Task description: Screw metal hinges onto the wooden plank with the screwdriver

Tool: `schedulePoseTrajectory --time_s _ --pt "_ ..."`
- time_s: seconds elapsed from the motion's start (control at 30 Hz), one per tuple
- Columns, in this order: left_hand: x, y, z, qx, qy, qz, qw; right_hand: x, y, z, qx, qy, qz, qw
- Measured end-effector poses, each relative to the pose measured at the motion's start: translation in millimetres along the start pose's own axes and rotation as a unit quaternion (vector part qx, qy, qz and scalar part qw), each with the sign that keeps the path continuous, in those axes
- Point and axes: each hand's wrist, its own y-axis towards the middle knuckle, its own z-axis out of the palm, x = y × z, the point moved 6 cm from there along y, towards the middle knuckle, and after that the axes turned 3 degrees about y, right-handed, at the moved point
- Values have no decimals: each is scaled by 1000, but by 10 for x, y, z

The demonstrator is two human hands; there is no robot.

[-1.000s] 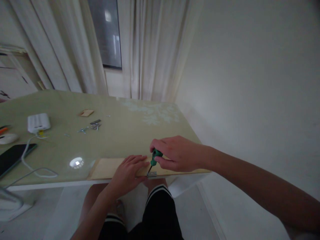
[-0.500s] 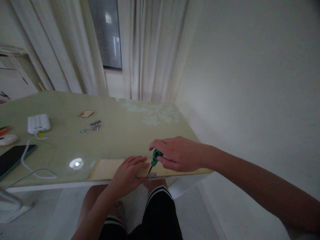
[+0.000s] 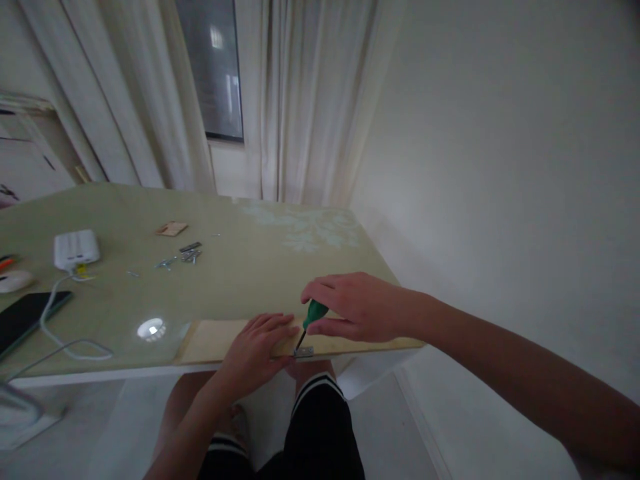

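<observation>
A pale wooden board (image 3: 213, 338) lies along the near edge of the green table (image 3: 240, 260). My left hand (image 3: 257, 347) rests flat on the board, fingers stretched out, right beside a small metal hinge (image 3: 303, 351) at the board's front edge. My right hand (image 3: 353, 307) is closed round the green handle of a small screwdriver (image 3: 311, 317). Its dark tip stands on the hinge, the shaft tilted slightly toward the right.
Loose screws and small metal parts (image 3: 183, 255) and a small wooden piece (image 3: 171, 229) lie further back. At the left are a white power bank (image 3: 76, 248) with a cable, a dark phone (image 3: 25, 317) and a white mouse (image 3: 13, 281). A wall stands at the right.
My right hand's fingers have shifted round the screwdriver handle, showing more of the green. The left hand and the board stay where they were.
</observation>
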Motion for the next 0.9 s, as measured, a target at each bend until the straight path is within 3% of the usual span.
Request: schedulePoseTrajectory --time_s 0.1,0.3,0.53,0.7,0.77,0.9 --pt "2 -1 0 -2 1 2 1000 3 34 51 -5 -9 14 1000" --pt "-19 4 -24 -5 2 2 1000 144 7 36 -7 44 -71 996" --pt "-39 10 -48 -7 4 11 1000 -31 94 41 -6 -109 63 992" --pt "-27 14 -39 1 8 8 1000 173 65 31 -36 -90 -91 991" --pt "-25 16 -45 1 6 3 1000 229 50 42 -43 -100 -109 988" --pt "-34 4 -45 3 4 10 1000 93 96 66 -45 -160 43 985"
